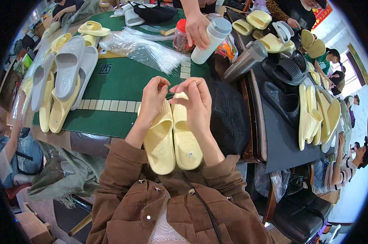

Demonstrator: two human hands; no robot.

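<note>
A green table (123, 81) carries stacked grey and yellow slippers (64, 81), kept to its left edge so the centre is free. At the near edge a pale yellow slipper pair (173, 138) lies sole-up, toes toward the wearer. The left hand (153, 99) and right hand (196, 101) pinch closed on the pair's far ends, steadying them together.
</note>
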